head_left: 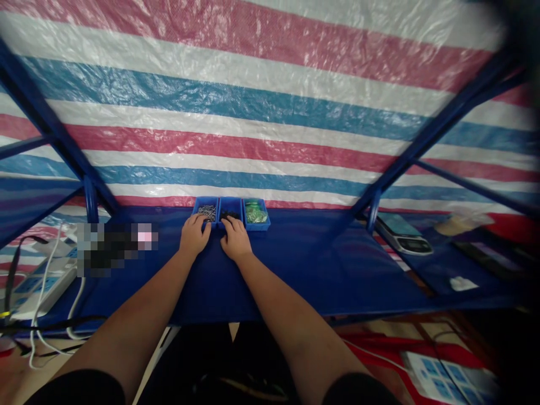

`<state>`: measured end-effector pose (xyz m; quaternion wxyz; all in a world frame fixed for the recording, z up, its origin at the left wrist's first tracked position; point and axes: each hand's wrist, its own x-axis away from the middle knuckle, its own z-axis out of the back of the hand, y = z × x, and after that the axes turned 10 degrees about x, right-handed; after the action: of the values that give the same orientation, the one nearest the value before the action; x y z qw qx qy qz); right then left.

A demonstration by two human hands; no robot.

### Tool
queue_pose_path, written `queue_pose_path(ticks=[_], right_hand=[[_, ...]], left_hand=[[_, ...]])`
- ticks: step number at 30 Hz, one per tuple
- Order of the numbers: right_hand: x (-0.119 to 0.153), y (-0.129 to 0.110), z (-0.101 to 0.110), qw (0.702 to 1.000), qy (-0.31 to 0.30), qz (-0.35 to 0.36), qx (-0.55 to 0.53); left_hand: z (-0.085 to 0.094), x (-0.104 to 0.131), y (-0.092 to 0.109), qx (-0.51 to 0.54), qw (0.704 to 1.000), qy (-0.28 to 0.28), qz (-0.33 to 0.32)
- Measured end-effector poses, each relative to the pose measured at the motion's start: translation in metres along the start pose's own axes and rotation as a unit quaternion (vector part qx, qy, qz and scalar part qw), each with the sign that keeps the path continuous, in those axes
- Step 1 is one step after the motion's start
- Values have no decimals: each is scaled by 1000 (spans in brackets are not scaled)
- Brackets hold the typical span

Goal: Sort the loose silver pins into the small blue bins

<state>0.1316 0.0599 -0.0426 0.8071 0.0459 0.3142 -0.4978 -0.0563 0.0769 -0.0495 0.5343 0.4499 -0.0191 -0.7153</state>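
Observation:
Three small blue bins stand side by side at the back of the blue table. The left bin [206, 201] holds silvery metal pieces that look like screws or nails [207, 212]. Small black parts [230, 214] lie in the middle bin [230, 201]. A green, see-through bag of small pieces [255, 213] fills the right bin [257, 228]. My left hand [196, 233] rests at the front rim of the left bin, fingers apart. Over the middle bin's front rim, my right hand [237, 238] lies with its fingers loosely spread. Neither hand shows anything held.
A power strip [50, 287] with cables lies at the left, beside a pixelated patch. A digital scale [404, 233] sits on the surface at the right. Blue frame posts [373, 211] slope up on both sides, with a striped plastic sheet [253, 118] behind.

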Motion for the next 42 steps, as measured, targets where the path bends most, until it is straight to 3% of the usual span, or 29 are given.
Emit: queue_pose_path(ticks=[6, 12, 29, 42], right_hand=[[-1, 0, 1, 1000, -12, -2, -11], [-1, -2, 5, 999, -31, -8, -9], [-2, -5, 9, 998, -61, -25, 2], [-1, -5, 10, 996, -74, -45, 1]], left_hand=[[-1, 2, 1, -20, 1000, 1, -6], [-1, 6, 9, -73, 996, -16, 40], [0, 4, 3, -70, 996, -54, -3], [2, 7, 6, -62, 995, -68, 39]])
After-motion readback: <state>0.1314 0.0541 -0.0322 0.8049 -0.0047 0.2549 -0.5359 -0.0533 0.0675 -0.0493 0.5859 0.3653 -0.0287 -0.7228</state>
